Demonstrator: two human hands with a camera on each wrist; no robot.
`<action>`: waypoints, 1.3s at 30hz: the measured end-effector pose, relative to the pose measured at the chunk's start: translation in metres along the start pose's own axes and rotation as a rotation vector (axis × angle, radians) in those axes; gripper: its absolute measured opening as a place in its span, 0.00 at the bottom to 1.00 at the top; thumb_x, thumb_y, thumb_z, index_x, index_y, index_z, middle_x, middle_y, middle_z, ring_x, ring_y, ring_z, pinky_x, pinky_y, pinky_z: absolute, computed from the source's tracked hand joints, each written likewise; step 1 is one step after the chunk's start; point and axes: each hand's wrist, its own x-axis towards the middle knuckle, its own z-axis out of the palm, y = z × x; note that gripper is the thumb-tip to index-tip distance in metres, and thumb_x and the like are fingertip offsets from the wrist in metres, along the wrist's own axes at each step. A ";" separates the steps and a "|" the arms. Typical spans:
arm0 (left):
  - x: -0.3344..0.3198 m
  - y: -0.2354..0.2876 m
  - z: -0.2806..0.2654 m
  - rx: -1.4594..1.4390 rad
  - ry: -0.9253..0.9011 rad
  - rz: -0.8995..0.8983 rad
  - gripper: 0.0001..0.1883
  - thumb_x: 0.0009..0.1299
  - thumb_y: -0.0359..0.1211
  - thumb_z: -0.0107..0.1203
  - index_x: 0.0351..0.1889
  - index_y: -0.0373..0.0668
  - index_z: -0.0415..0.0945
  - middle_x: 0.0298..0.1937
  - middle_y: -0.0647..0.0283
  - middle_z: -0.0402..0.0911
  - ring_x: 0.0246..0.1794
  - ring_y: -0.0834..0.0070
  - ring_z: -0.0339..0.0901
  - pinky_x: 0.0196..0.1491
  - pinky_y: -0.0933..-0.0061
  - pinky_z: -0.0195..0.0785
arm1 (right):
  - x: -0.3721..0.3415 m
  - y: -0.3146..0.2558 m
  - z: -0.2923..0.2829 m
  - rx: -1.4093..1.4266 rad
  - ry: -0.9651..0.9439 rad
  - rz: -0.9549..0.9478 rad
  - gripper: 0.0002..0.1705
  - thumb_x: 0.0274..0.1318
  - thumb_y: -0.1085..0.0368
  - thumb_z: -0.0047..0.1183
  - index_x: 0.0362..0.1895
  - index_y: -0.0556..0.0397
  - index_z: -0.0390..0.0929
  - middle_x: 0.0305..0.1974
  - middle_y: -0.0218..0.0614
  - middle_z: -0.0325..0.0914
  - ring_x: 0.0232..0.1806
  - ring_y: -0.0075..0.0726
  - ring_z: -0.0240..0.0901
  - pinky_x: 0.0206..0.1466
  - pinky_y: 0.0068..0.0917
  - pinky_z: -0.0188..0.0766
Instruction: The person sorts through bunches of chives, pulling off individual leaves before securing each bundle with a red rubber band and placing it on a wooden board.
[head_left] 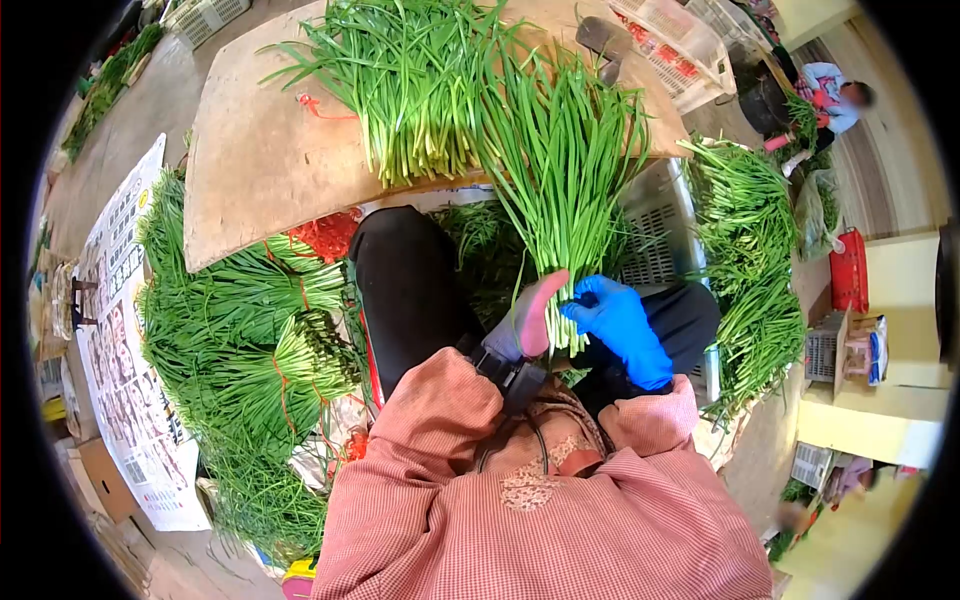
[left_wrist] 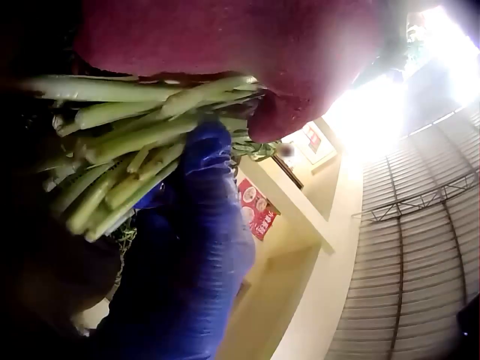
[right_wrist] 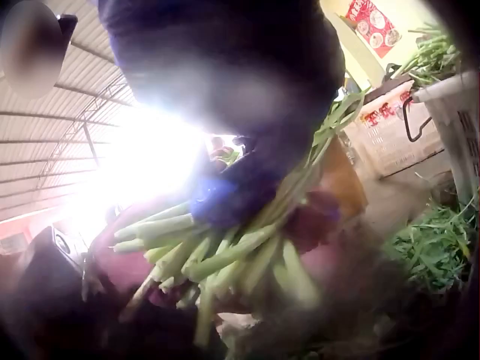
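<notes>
A loose bunch of garlic chives (head_left: 560, 185) stands in front of me, its leaves spread over the board's edge and its pale stem ends (left_wrist: 124, 146) toward my body. My left hand (head_left: 534, 318), in a pinkish glove, grips the bunch low on the stems. On the other side, my blue-gloved right hand (head_left: 622, 325) pinches stems just above their cut ends. In the right wrist view, long thin leaves (right_wrist: 319, 150) trail past the blue glove, and stem ends (right_wrist: 232, 262) fan out below it. The gloves partly hide the gripped stems.
More chives (head_left: 415, 90) lie on a wooden board (head_left: 250, 150). Tied bundles (head_left: 285, 370) are piled at left beside red ties (head_left: 325, 237). Another chive pile (head_left: 745, 260) lies at right, by a plastic crate (head_left: 650, 245). A second person (head_left: 835, 95) sits at far right.
</notes>
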 end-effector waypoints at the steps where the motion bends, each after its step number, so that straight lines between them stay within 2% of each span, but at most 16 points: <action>1: -0.003 0.005 0.004 -0.054 -0.035 -0.043 0.21 0.72 0.42 0.39 0.55 0.38 0.66 0.47 0.57 0.75 0.45 0.67 0.75 0.49 0.65 0.68 | -0.001 -0.001 -0.001 0.155 -0.036 0.068 0.12 0.46 0.65 0.60 0.34 0.59 0.76 0.25 0.37 0.76 0.21 0.27 0.72 0.27 0.23 0.69; 3: -0.012 0.028 0.025 -0.290 -0.127 -0.190 0.22 0.71 0.45 0.39 0.55 0.41 0.67 0.43 0.58 0.78 0.39 0.66 0.77 0.43 0.62 0.72 | -0.001 0.002 -0.002 0.308 -0.069 0.134 0.11 0.47 0.66 0.58 0.34 0.59 0.76 0.24 0.36 0.76 0.20 0.26 0.71 0.25 0.23 0.69; 12: -0.018 0.028 0.026 -0.354 -0.191 -0.247 0.17 0.71 0.40 0.44 0.51 0.40 0.69 0.41 0.60 0.79 0.38 0.69 0.78 0.40 0.64 0.73 | -0.008 0.015 -0.006 0.775 0.000 0.119 0.09 0.49 0.70 0.54 0.36 0.60 0.77 0.20 0.31 0.75 0.17 0.17 0.65 0.19 0.14 0.58; 14: -0.023 0.033 0.035 -0.159 -0.115 -0.173 0.15 0.70 0.37 0.48 0.49 0.39 0.71 0.39 0.60 0.79 0.37 0.71 0.78 0.39 0.66 0.74 | -0.007 0.020 -0.004 0.865 0.051 0.074 0.08 0.49 0.71 0.53 0.36 0.60 0.78 0.19 0.31 0.75 0.17 0.16 0.64 0.19 0.13 0.56; 19: -0.024 0.042 0.040 -0.125 0.068 -0.351 0.14 0.67 0.34 0.52 0.48 0.38 0.71 0.39 0.60 0.79 0.35 0.72 0.79 0.42 0.68 0.76 | -0.009 0.014 -0.013 0.901 0.215 0.076 0.07 0.50 0.71 0.53 0.35 0.60 0.77 0.20 0.31 0.75 0.18 0.17 0.65 0.20 0.14 0.58; 22: -0.023 0.042 0.041 -0.190 0.029 -0.296 0.14 0.66 0.33 0.53 0.49 0.39 0.71 0.39 0.59 0.79 0.35 0.69 0.79 0.42 0.65 0.76 | -0.005 0.015 -0.019 0.781 0.180 0.080 0.08 0.50 0.71 0.54 0.36 0.61 0.77 0.21 0.30 0.75 0.18 0.18 0.66 0.19 0.16 0.60; 25: -0.023 0.039 0.036 -0.322 -0.112 -0.390 0.14 0.66 0.32 0.53 0.49 0.40 0.71 0.39 0.59 0.78 0.38 0.67 0.79 0.43 0.59 0.75 | -0.006 0.011 -0.002 0.692 0.059 0.124 0.14 0.51 0.71 0.53 0.44 0.59 0.75 0.28 0.29 0.76 0.22 0.20 0.71 0.22 0.17 0.69; 28: -0.027 0.041 0.040 -0.143 -0.091 -0.272 0.14 0.65 0.32 0.54 0.48 0.40 0.71 0.38 0.60 0.78 0.39 0.68 0.78 0.43 0.60 0.76 | -0.006 0.014 -0.001 0.647 -0.009 0.118 0.17 0.51 0.70 0.53 0.48 0.56 0.74 0.30 0.29 0.77 0.24 0.20 0.72 0.24 0.18 0.71; 30: -0.030 0.042 0.044 -0.144 0.018 -0.321 0.13 0.63 0.31 0.56 0.45 0.41 0.72 0.36 0.61 0.78 0.36 0.70 0.78 0.41 0.63 0.76 | -0.008 0.009 -0.010 0.635 -0.043 0.137 0.15 0.51 0.69 0.54 0.46 0.54 0.76 0.31 0.32 0.78 0.24 0.21 0.73 0.24 0.19 0.71; 32: -0.028 0.039 0.042 -0.109 0.084 -0.258 0.13 0.61 0.30 0.58 0.44 0.42 0.73 0.35 0.62 0.78 0.34 0.73 0.78 0.40 0.65 0.76 | -0.010 -0.005 -0.023 0.349 0.033 0.010 0.12 0.53 0.71 0.52 0.43 0.61 0.76 0.31 0.33 0.77 0.27 0.22 0.74 0.24 0.17 0.70; 33: -0.024 0.039 0.039 -0.079 0.095 -0.306 0.12 0.61 0.29 0.59 0.43 0.42 0.74 0.35 0.63 0.78 0.33 0.74 0.78 0.39 0.66 0.76 | -0.006 -0.006 -0.023 0.236 0.159 -0.165 0.09 0.53 0.72 0.52 0.38 0.62 0.78 0.31 0.35 0.77 0.27 0.23 0.74 0.26 0.18 0.71; 35: -0.020 0.035 0.036 -0.019 0.105 -0.303 0.12 0.61 0.29 0.59 0.43 0.42 0.74 0.35 0.63 0.78 0.33 0.74 0.78 0.38 0.66 0.76 | -0.001 -0.011 -0.028 0.394 0.136 -0.156 0.08 0.53 0.72 0.53 0.37 0.61 0.78 0.31 0.34 0.77 0.26 0.23 0.74 0.27 0.19 0.71; 36: -0.019 0.036 0.035 0.041 0.113 -0.302 0.12 0.61 0.29 0.59 0.43 0.41 0.74 0.35 0.64 0.78 0.33 0.74 0.78 0.38 0.66 0.76 | 0.001 -0.018 -0.032 0.550 0.111 -0.144 0.07 0.52 0.72 0.53 0.36 0.61 0.79 0.31 0.34 0.77 0.25 0.24 0.73 0.28 0.21 0.71; 37: -0.024 0.038 0.037 0.012 0.100 -0.263 0.14 0.60 0.28 0.59 0.45 0.41 0.73 0.38 0.65 0.78 0.34 0.75 0.77 0.38 0.68 0.76 | -0.002 -0.031 -0.033 0.631 -0.040 -0.064 0.06 0.52 0.72 0.53 0.35 0.60 0.79 0.30 0.33 0.78 0.24 0.24 0.73 0.29 0.22 0.72; 38: -0.008 0.019 0.017 0.136 -0.061 -0.112 0.18 0.59 0.29 0.60 0.48 0.41 0.71 0.41 0.65 0.78 0.38 0.75 0.77 0.39 0.71 0.75 | -0.002 -0.039 -0.025 0.503 -0.196 -0.140 0.07 0.53 0.72 0.52 0.36 0.58 0.80 0.28 0.32 0.78 0.20 0.23 0.71 0.28 0.21 0.71; 39: 0.008 -0.015 -0.017 0.008 -0.136 -0.055 0.20 0.59 0.29 0.61 0.50 0.41 0.70 0.41 0.65 0.77 0.38 0.75 0.77 0.38 0.72 0.75 | 0.001 -0.046 -0.016 0.381 -0.249 -0.219 0.08 0.53 0.71 0.52 0.38 0.56 0.80 0.27 0.32 0.78 0.20 0.22 0.71 0.27 0.21 0.70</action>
